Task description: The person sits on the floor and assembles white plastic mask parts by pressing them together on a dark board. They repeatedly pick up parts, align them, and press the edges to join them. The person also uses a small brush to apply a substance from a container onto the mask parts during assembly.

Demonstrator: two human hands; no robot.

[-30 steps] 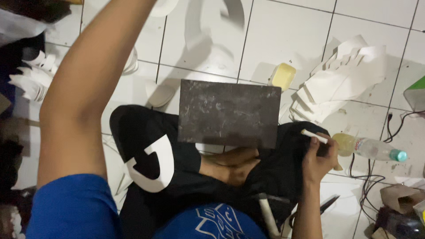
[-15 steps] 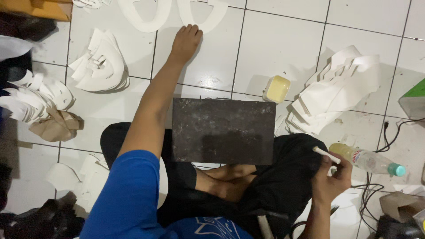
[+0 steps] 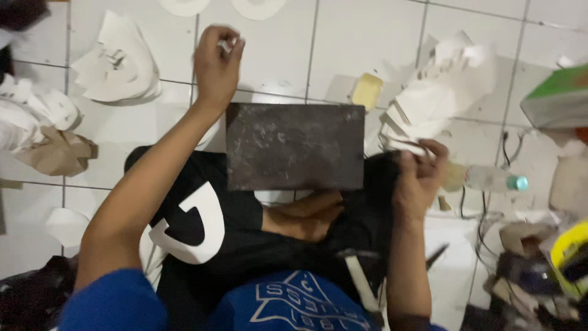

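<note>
Left hand [image 3: 215, 64] is stretched out over the floor [image 3: 361, 43] beyond the far left corner of the slab [image 3: 295, 146], fingers pinched together on a small white scrap [image 3: 227, 44]; the scrap is blurred, so its kind cannot be told. Right hand [image 3: 421, 178] sits just off the slab's right edge, curled shut around a thin white stick [image 3: 404, 146] that points left toward the slab. What the stick is stays unclear.

That slab, a dark, scuffed rectangle, rests across the person's lap on black cloth, its long axis running left to right, and it lies between the two hands. From the left hand it lies down and to the right, toward the body; the right hand is the nearer one, almost touching its edge.

Beyond the slab's far right corner a small yellow block [image 3: 367, 91] lies on the tile. Right of the slab, past the right hand, a fanned pile of white cutouts [image 3: 447, 92] spreads out, and a clear bottle [image 3: 490, 179] with a teal cap lies on its side. Left of the slab, well apart, sits another stack of white cutouts [image 3: 119, 67], with crumpled brown paper [image 3: 55, 153] further left. A green box [image 3: 560, 98] shows at the far right edge.
</note>
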